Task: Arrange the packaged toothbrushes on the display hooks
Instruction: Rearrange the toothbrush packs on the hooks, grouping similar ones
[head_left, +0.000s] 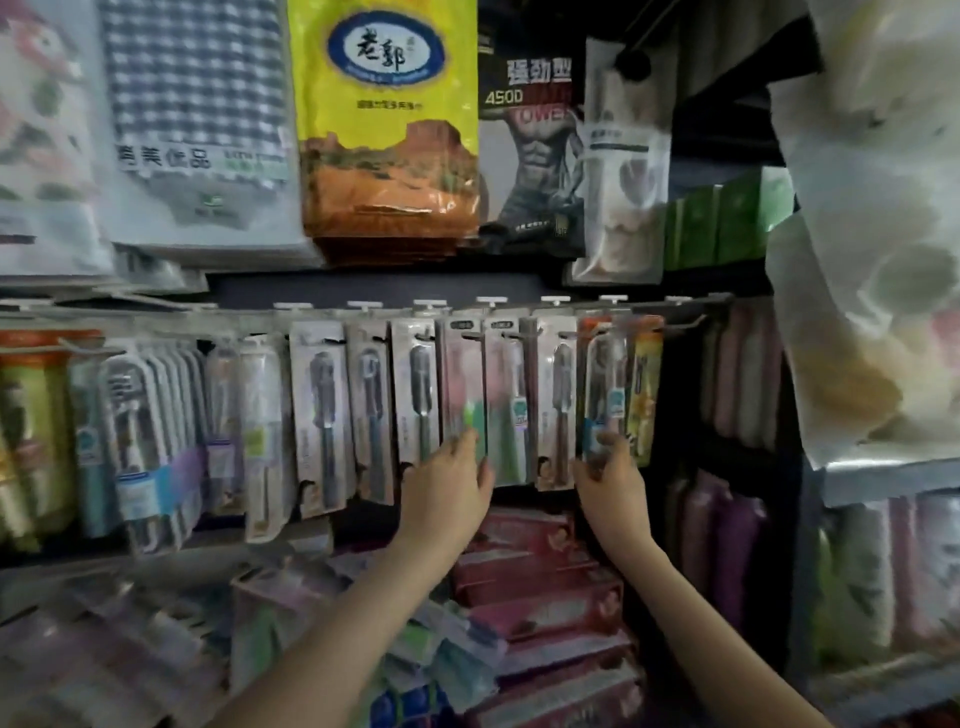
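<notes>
A row of packaged toothbrushes (322, 415) hangs from display hooks (488, 301) across the middle of the head view. My left hand (449, 478) reaches up to the bottom of a pink and green toothbrush pack (462, 384), fingers against its lower edge. My right hand (608, 467) holds the lower end of an orange-topped toothbrush pack (602, 384) that hangs on a hook near the right end of the row. A yellow pack (644, 395) hangs just right of it. The image is blurred, so exact finger positions are unclear.
Large bags hang above, among them a yellow and orange one (384, 130) and a checked one (197, 104). Boxed toothpaste (540, 587) is stacked on the shelf below. A pale plastic bag (872, 234) hangs at the right. A bare hook (685, 322) sticks out at the row's right end.
</notes>
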